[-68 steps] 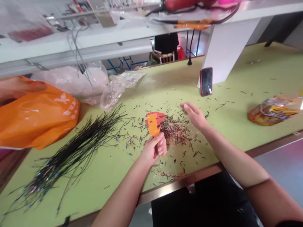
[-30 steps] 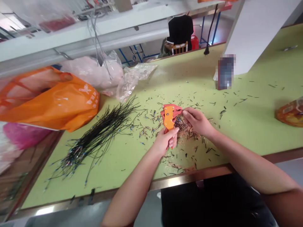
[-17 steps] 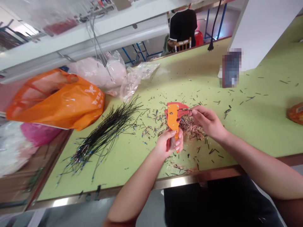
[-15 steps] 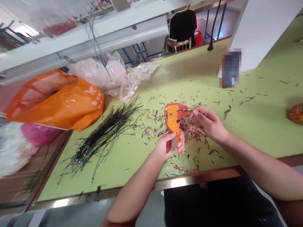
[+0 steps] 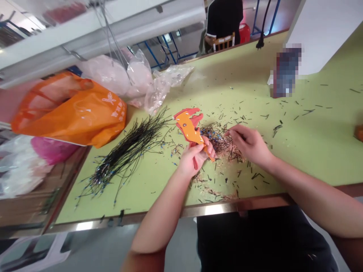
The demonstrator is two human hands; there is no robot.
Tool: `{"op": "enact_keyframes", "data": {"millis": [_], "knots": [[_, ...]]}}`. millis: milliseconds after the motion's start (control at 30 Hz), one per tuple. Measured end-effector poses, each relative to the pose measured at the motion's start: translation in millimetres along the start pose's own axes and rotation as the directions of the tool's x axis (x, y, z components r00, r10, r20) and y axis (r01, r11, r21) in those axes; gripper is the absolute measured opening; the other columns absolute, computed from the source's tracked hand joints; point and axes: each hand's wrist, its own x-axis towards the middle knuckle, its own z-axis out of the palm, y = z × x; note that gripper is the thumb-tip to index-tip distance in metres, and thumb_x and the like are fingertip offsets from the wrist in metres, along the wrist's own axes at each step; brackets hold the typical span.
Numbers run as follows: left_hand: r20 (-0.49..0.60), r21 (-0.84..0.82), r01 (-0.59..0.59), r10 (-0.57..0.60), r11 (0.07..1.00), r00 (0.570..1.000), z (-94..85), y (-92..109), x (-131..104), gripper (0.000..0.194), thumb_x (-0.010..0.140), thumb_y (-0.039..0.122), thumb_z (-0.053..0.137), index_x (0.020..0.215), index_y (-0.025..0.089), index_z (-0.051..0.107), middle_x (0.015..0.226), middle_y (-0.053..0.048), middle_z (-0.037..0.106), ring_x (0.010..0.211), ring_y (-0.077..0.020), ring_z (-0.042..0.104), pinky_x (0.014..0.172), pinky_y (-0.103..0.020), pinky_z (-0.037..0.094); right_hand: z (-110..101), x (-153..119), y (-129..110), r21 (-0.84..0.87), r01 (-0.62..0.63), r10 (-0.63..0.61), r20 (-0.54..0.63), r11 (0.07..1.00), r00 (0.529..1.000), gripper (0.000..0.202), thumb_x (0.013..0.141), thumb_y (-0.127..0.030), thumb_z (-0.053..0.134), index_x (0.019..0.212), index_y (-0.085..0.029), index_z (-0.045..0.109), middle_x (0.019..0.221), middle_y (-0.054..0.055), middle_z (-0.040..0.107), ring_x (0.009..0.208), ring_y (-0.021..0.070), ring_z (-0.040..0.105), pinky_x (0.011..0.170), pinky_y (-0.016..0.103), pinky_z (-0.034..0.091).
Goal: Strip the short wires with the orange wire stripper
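My left hand (image 5: 195,155) is wrapped round the grips of an orange and red wire stripper (image 5: 189,127). The tool leans to the left, its red jaws pointing up and to the right with no wire visible between them. To the right of it, my right hand (image 5: 251,145) is closed in a pinch; whatever its fingertips hold is too small to make out. Below and between the hands lies a heap of cut wire bits and copper strands (image 5: 225,145). A long bundle of black wires (image 5: 127,151), several with blue tips, lies left of the stripper.
An orange plastic bag (image 5: 99,117) and clear plastic bags (image 5: 167,83) stand at the left and back of the green table (image 5: 306,151). Short wire scraps are scattered widely. A pixelated object (image 5: 286,71) leans against a white post (image 5: 320,34). A person (image 5: 224,19) sits beyond.
The stripper has moved left, up and away from my right hand, and has tilted left. The black wire that ran from my right fingers into its jaws no longer shows there.
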Motion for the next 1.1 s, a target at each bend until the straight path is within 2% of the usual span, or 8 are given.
{"op": "enact_keyframes", "data": {"millis": [200,367,433,567,633,800,967,1100], "knots": [[0.103,0.126,0.049,-0.062,0.991,0.993,-2.1,-24,-3,0.037,0.08,0.045,0.084,0.092,0.017,0.064,0.074,0.0,0.065,0.068,-0.0167,0.065,0.071,-0.034,0.056,7,-7,-4,-0.298,0.169,-0.178,-0.006,0.94,0.984,0.022,0.104,-0.024,0.053,0.089,-0.017,0.068,0.063,-0.002,0.06,0.05,0.0086,0.047,0.05,0.025,0.035],[0.132,0.216,0.051,-0.08,0.975,0.988,-6.5,-33,-5,0.038,0.084,0.049,0.083,0.097,0.017,0.066,0.078,-0.002,0.07,0.075,-0.02,0.07,0.074,-0.035,0.056,6,-12,-7,-0.37,0.304,-0.307,0.051,0.878,0.95,0.022,0.102,-0.013,0.051,0.084,-0.018,0.063,0.063,-0.003,0.066,0.047,0.0065,0.047,0.049,0.023,0.036],[0.123,0.229,0.044,-0.074,0.972,0.99,-10.0,-37,-5,0.039,0.083,0.049,0.083,0.1,0.017,0.068,0.083,-0.004,0.072,0.082,-0.0211,0.072,0.081,-0.037,0.057,6,-14,-9,-0.368,0.317,-0.317,0.064,0.874,0.946,0.022,0.102,-0.013,0.051,0.083,-0.019,0.06,0.06,-0.004,0.065,0.047,0.0068,0.048,0.05,0.023,0.037],[0.034,0.249,0.076,-0.087,0.966,0.996,-18.2,-43,-7,0.051,0.076,0.045,0.089,0.115,0.018,0.071,0.106,-0.007,0.077,0.107,-0.0254,0.071,0.103,-0.042,0.054,6,-14,-12,-0.357,0.283,-0.273,0.081,0.89,0.959,0.023,0.103,-0.018,0.052,0.081,-0.02,0.059,0.06,-0.004,0.064,0.047,0.0076,0.05,0.05,0.024,0.037],[0.036,0.262,0.099,-0.113,0.96,0.993,-20.5,-44,-8,0.052,0.076,0.045,0.089,0.117,0.018,0.072,0.112,-0.008,0.077,0.111,-0.0269,0.071,0.105,-0.044,0.053,5,-14,-13,-0.347,0.265,-0.246,0.098,0.9,0.964,0.025,0.103,-0.018,0.051,0.079,-0.02,0.057,0.06,-0.003,0.064,0.047,0.0079,0.051,0.051,0.025,0.037],[0.056,0.29,0.061,-0.081,0.955,0.995,-18.6,-45,-7,0.046,0.079,0.047,0.087,0.113,0.019,0.072,0.104,-0.007,0.077,0.103,-0.0244,0.072,0.1,-0.042,0.055,6,-15,-12,-0.353,0.323,-0.304,0.108,0.878,0.946,0.022,0.101,-0.018,0.053,0.079,-0.02,0.057,0.058,-0.004,0.062,0.045,0.0072,0.049,0.048,0.024,0.034],[0.103,0.371,-0.009,-0.031,0.929,0.994,-13.1,-44,-4,0.035,0.087,0.051,0.08,0.086,0.017,0.07,0.079,-0.003,0.069,0.079,-0.0183,0.067,0.079,-0.033,0.055,9,-18,-10,-0.368,0.376,-0.354,0.131,0.85,0.926,0.02,0.101,-0.017,0.054,0.083,-0.018,0.061,0.06,-0.002,0.065,0.047,0.0092,0.053,0.048,0.025,0.035],[0.124,0.383,0.005,-0.057,0.924,0.991,-8.2,-40,-6,0.033,0.089,0.046,0.078,0.08,0.017,0.066,0.07,0.0,0.062,0.068,-0.0144,0.059,0.067,-0.029,0.051,11,-20,-11,-0.343,0.388,-0.354,0.159,0.856,0.922,0.017,0.101,-0.017,0.054,0.086,-0.018,0.063,0.063,-0.001,0.069,0.05,0.0104,0.058,0.05,0.026,0.037]]}}
